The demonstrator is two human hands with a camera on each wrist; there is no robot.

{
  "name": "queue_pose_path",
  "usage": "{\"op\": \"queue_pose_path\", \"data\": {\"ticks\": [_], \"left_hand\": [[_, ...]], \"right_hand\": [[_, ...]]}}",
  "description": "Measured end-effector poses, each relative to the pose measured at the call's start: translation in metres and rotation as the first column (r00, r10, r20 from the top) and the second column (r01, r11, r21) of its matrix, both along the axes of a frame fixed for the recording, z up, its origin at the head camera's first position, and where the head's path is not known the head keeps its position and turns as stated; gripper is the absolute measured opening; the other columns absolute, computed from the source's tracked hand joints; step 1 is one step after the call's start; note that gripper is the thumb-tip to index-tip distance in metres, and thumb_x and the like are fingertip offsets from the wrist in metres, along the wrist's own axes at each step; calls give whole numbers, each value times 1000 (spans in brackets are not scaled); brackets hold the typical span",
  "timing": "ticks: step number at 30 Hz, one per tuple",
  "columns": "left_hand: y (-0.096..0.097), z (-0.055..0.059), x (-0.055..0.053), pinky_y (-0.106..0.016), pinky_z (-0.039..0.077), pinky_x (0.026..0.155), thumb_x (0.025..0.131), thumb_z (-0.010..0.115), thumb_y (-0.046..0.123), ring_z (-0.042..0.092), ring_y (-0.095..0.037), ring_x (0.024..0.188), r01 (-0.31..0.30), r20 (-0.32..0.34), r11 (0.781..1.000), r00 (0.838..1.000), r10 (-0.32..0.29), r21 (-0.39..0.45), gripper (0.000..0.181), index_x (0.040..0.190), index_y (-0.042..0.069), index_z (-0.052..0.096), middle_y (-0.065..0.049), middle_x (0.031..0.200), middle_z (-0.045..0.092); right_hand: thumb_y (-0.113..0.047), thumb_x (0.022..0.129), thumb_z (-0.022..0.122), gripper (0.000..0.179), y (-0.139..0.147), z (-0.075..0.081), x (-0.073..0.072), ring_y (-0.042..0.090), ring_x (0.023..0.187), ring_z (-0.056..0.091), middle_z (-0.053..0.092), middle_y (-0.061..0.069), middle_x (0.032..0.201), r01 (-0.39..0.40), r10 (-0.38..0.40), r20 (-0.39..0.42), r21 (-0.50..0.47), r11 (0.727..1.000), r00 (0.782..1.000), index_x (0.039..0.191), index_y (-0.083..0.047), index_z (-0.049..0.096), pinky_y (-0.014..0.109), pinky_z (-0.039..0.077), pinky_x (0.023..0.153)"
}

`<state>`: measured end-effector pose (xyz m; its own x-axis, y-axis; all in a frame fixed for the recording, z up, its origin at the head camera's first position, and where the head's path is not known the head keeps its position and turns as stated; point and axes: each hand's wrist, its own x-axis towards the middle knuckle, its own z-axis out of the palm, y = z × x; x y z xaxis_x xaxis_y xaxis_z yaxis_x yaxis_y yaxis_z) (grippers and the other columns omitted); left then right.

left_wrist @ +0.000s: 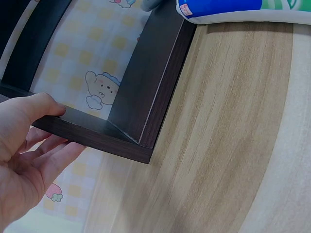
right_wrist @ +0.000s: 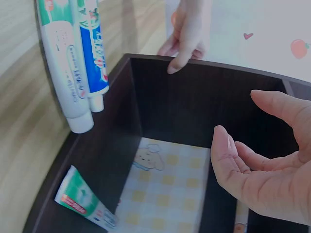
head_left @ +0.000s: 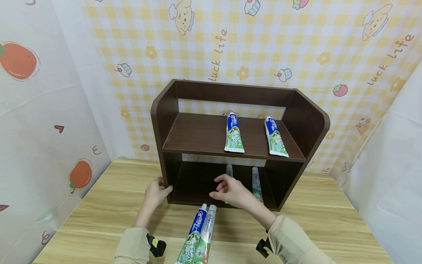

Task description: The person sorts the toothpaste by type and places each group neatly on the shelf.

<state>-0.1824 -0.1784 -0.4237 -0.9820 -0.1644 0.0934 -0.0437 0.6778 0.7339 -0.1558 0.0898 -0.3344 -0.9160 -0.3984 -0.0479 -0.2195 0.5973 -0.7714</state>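
Observation:
My left hand [head_left: 154,194] grips the left side panel of a dark brown two-tier shelf [head_left: 197,134], thumb on the inner face and fingers outside. My right hand [head_left: 234,192] hovers before the lower tier, fingers bent apart from the thumb and nothing between them. Two blue-and-green toothpaste tubes, one near the middle [head_left: 234,135] and one at the right [head_left: 276,139], lie on the upper tier. Below are two grey-and-green toothpaste tubes, one at the right [head_left: 256,185] and another [head_left: 229,169] partly hidden behind my right hand.
On the wooden table [head_left: 108,220], in front of the shelf, a blue-and-green toothpaste tube [head_left: 193,236] and a grey-and-green one [head_left: 206,236] lie side by side. A yellow checked cloth [head_left: 197,47] hangs behind the shelf, with white cloth at both sides.

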Motion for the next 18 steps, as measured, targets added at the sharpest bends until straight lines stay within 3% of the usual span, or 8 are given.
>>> {"op": "queue_pose_path", "data": {"ticks": [18], "left_hand": [[-1, -1, 0, -40, 52, 68, 80, 61, 16, 61, -41, 92, 7, 0, 1000, 1000, -7, -2, 26, 92, -6, 56, -26, 97, 62]], "right_hand": [[-23, 76, 71, 48, -3, -36, 2, 12, 76, 56, 57, 5, 85, -24, 24, 57, 0, 1000, 998, 113, 0, 53, 24, 47, 65]]}}
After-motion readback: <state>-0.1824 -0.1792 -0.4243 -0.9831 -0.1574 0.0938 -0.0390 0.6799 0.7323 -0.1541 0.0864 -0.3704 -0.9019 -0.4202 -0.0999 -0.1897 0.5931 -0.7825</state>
